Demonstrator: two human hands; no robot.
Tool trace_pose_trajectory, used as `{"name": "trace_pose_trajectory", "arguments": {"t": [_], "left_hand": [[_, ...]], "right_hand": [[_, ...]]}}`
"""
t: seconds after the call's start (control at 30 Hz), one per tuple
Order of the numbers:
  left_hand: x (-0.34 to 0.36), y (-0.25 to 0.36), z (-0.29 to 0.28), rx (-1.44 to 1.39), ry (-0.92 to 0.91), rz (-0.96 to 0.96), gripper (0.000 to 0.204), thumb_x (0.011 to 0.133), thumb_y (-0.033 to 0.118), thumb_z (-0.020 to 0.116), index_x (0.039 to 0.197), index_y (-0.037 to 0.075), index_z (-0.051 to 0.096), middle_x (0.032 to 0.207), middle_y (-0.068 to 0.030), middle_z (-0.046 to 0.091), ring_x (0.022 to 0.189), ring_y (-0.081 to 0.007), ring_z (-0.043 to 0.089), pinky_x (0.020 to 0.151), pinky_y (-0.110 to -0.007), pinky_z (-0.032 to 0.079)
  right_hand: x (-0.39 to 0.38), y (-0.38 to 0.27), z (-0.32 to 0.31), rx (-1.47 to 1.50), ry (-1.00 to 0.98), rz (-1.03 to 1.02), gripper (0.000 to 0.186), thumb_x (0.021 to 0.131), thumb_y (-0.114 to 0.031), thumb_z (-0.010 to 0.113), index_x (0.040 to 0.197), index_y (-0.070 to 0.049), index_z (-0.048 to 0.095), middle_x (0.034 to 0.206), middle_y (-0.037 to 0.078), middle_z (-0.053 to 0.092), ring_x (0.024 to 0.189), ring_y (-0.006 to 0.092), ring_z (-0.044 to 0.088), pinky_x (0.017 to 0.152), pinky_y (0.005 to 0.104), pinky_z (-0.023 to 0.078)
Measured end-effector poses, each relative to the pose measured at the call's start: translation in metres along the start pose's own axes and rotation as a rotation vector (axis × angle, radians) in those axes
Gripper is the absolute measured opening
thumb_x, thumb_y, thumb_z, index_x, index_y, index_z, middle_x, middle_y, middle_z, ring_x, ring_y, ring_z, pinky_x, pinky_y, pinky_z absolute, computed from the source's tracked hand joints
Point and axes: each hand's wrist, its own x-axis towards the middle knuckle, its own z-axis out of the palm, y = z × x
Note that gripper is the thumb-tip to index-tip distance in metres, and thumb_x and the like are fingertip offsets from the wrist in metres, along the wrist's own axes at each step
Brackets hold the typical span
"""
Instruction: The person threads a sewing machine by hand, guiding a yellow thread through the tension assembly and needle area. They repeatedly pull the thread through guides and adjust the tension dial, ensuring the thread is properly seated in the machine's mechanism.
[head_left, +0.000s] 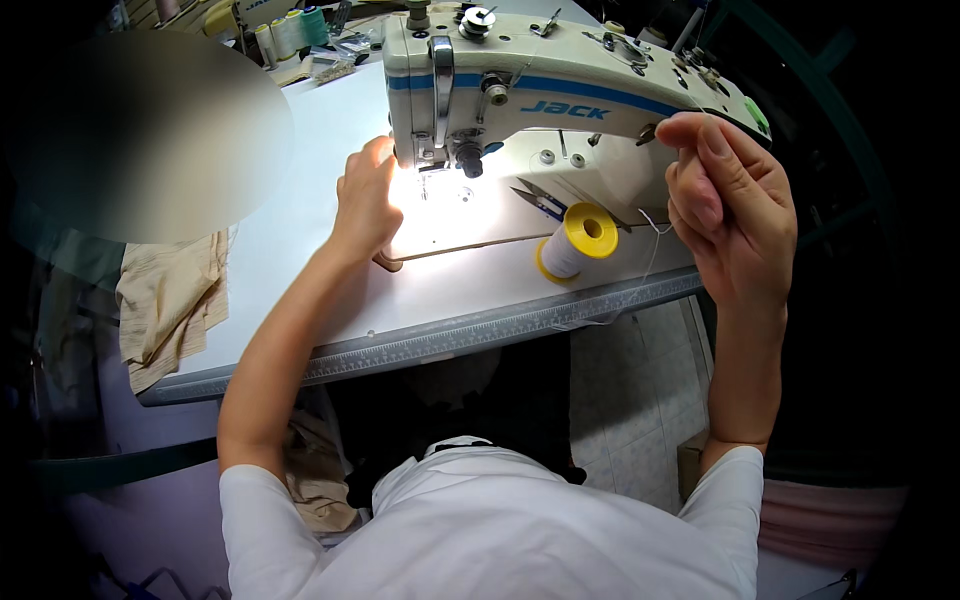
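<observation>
The finger ends of the left hand are hidden behind the sewing machine, whose needle area is washed out by glare. A grey blur covers part of the counter's left side. Whether the right hand pinches the white thread is too fine to tell. Small bits by the far edge are indistinct.

"What does the person have on?"
"A white T-shirt, loose and creased, gathered in folds near the hem."
"And the sleeves?"
"Short. The left sleeve and right sleeve are plain white too; the left hand and right hand are bare."
"Below the shirt?"
"A black garment, too dark to make out its cut."
</observation>
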Motion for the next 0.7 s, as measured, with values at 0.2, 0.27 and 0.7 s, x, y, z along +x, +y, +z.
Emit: {"name": "trace_pose_trajectory", "arguments": {"t": [0.2, 0.27, 0.7], "left_hand": [[-0.04, 0.015, -0.032, 0.211, -0.295, 0.127, 0.037, 0.095, 0.014, 0.055, 0.126, -0.006, 0.057, 0.139, -0.0242, 0.051, 0.137, -0.0396, 0.04, 0.118, -0.044, 0.029], [-0.068, 0.018, -0.04, 0.225, -0.188, 0.064, 0.037, 0.095, 0.014, 0.055, 0.125, -0.006, 0.058, 0.138, -0.0244, 0.052, 0.138, -0.0391, 0.041, 0.116, -0.043, 0.032], [-0.047, 0.023, -0.049, -0.03, 0.05, -0.088, 0.045, 0.073, 0.014, 0.086, 0.1, 0.001, 0.052, 0.095, -0.0114, 0.054, 0.077, -0.0248, 0.049, 0.072, -0.035, 0.045]], "right_hand": [[-0.01, 0.001, -0.018, -0.043, 0.034, 0.011, 0.038, 0.107, -0.024, 0.045, 0.114, 0.007, 0.066, 0.058, -0.003, 0.049, 0.042, 0.0013, 0.035, 0.037, 0.0155, 0.028], [-0.01, 0.005, -0.022, -0.061, 0.025, -0.008, 0.039, 0.107, -0.024, 0.045, 0.115, 0.007, 0.065, 0.058, -0.002, 0.049, 0.042, 0.0017, 0.036, 0.037, 0.0155, 0.028], [-0.002, 0.009, -0.011, 0.025, -0.011, 0.04, 0.038, 0.107, -0.024, 0.044, 0.114, 0.008, 0.065, 0.057, -0.003, 0.048, 0.042, 0.0017, 0.036, 0.037, 0.0158, 0.029]]}}
